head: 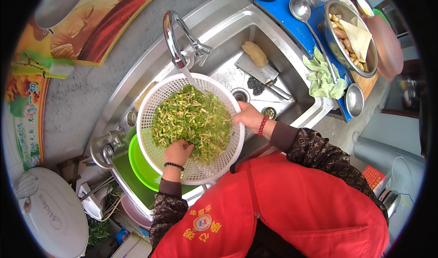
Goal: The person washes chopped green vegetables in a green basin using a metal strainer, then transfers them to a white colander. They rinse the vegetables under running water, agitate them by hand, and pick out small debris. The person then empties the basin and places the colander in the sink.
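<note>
A white plastic colander (145,99) full of chopped green leaves and stems (191,121) is over the divider of a steel double sink. My right hand (249,117) grips the colander's rim on its right side. Curled down into the greens near the front left is my left hand (179,152); its fingertips are partly hidden, so whether they hold any greens is unclear. Water runs from the chrome faucet (174,40) onto the chopped greens. Below the colander, a bright green basin (137,158) shows in the left bowl.
The right bowl holds a cleaver (256,69), a tan scrubber (255,53) and a dark scouring pad (256,86). On the blue board at right lie a ladle (300,10), a pale green cloth (321,76) and a steel bowl of food pieces (371,64). A white lid (54,213) stands lower left.
</note>
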### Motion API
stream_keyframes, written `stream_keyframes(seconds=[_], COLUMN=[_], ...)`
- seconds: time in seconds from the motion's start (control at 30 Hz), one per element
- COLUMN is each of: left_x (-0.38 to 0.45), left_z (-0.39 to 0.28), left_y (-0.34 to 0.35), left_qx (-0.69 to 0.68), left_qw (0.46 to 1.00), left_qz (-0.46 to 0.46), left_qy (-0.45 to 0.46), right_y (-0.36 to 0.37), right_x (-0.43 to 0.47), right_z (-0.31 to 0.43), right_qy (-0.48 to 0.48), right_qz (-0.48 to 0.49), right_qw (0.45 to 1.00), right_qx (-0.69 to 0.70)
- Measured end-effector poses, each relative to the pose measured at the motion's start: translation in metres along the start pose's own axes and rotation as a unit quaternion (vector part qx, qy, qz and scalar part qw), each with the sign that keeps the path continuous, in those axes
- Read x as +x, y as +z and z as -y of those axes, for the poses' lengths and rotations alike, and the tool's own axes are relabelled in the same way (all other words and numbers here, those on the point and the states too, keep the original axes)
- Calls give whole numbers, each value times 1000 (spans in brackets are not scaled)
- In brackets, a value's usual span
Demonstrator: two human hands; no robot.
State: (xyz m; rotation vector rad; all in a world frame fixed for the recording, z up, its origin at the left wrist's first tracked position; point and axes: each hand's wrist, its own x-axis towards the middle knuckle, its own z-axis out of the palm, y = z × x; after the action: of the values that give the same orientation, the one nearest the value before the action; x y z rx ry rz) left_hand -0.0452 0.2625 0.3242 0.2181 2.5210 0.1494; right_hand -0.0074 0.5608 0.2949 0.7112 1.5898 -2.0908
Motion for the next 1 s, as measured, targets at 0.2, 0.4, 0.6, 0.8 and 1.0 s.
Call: stream_keyframes(seconds=[0.2,0.4,0.6,0.8,1.0], left_x=[-4,2,7,9,10], left_z=[17,22,26,33,45], left_y=[7,9,2,8,16], left_qx=[-14,-47,-87,-123,-180], left_qw=[999,998,995,992,984], left_qz=[23,2,9,-9,6], left_qy=[-44,-37,-40,-21,-6], right_y=[11,13,26,-2,-24], right_x=[34,98,138,124,94], right_z=[21,65,118,166,174], right_qy=[-46,-16,2,-126,-202], right_qz=[87,39,82,97,0], right_qw=[987,988,934,862,939], right_qx=[-127,149,349,482,277])
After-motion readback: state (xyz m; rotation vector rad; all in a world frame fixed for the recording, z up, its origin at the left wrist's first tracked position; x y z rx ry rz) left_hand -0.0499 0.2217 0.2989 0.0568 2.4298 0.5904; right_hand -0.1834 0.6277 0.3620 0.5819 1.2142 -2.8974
